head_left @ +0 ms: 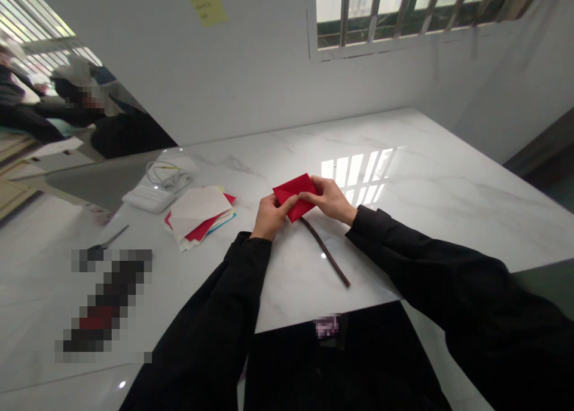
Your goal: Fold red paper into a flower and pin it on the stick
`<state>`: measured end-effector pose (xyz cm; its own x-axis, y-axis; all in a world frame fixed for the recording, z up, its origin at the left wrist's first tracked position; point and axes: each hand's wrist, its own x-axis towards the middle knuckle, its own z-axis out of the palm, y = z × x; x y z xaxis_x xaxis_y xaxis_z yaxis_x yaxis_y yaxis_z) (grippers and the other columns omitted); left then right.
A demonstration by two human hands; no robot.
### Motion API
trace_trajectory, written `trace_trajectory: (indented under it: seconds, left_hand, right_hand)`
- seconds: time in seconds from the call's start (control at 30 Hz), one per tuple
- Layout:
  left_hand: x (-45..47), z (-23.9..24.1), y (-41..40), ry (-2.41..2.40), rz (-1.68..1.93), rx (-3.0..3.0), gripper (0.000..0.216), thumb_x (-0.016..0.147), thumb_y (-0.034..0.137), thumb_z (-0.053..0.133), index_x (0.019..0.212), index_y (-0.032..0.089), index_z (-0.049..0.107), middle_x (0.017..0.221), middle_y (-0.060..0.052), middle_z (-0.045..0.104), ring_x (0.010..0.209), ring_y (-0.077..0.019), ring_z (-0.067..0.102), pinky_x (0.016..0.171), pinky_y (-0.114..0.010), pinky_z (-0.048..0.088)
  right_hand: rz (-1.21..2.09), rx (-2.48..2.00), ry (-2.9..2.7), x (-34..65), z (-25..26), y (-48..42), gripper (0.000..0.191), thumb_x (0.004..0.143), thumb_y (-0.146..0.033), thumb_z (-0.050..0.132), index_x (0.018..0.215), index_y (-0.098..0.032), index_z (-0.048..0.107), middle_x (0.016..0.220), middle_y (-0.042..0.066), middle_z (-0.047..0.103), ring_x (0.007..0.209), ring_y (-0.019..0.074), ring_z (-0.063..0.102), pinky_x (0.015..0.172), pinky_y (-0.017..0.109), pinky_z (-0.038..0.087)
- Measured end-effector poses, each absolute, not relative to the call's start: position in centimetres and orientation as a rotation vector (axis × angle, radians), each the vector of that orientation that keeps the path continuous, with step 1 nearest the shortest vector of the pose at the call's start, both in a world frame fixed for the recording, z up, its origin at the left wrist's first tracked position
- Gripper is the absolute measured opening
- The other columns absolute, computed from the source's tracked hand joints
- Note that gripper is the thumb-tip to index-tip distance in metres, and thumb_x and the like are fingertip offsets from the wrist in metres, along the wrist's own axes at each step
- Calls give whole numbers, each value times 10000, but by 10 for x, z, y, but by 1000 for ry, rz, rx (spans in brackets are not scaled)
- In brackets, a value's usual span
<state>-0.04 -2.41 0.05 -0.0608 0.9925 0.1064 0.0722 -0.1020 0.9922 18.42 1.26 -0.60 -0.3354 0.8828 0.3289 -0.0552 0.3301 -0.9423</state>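
Both hands are gripping a folded red paper (296, 185) above the counter (448, 207), near the middle of the view. The left hand (268, 218) is pinching it from about eight o'clock, its thumb pressing on the upper face, while the right hand (332, 199) is closing on it from three o'clock, its thumb also lying across the face. The two thumbs are coming nearly tip to tip over the folds. A slim brown stick (326, 253) is slanting from the paper's lower edge toward five o'clock; whether its upper end is touching the paper, I cannot tell. At nine o'clock from the paper, a loose stack of sheets (201, 212) is lying with white uppermost and red and blue edges showing, and just beyond it a white device (147, 197) is sitting with a looped cable (165, 173) on top. Between eight and nine o'clock, a dark pointed tool (114, 237) is resting, partly blurred out; a dark object (110, 297), too pixelated to identify, is lying at eight. A yellow note (205, 3) is hanging on the wall at eleven, a barred window (403, 13) is showing at one, and people (76, 94) are sitting at ten.
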Motion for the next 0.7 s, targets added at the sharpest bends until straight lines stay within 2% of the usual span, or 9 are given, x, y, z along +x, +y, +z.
trace_trajectory:
  seconds: [0.7]
  left_hand:
    - [2,5,-26,1270,1332,1291,524,664,551,935,920,113,805,881,-95,806,756,-216,708,753,-343,598]
  right_hand:
    - [1059,-805,-1680,186,-3,10,232,900,-393,739,1018,-193,725,931,38,760,844,201,676,783,331,548]
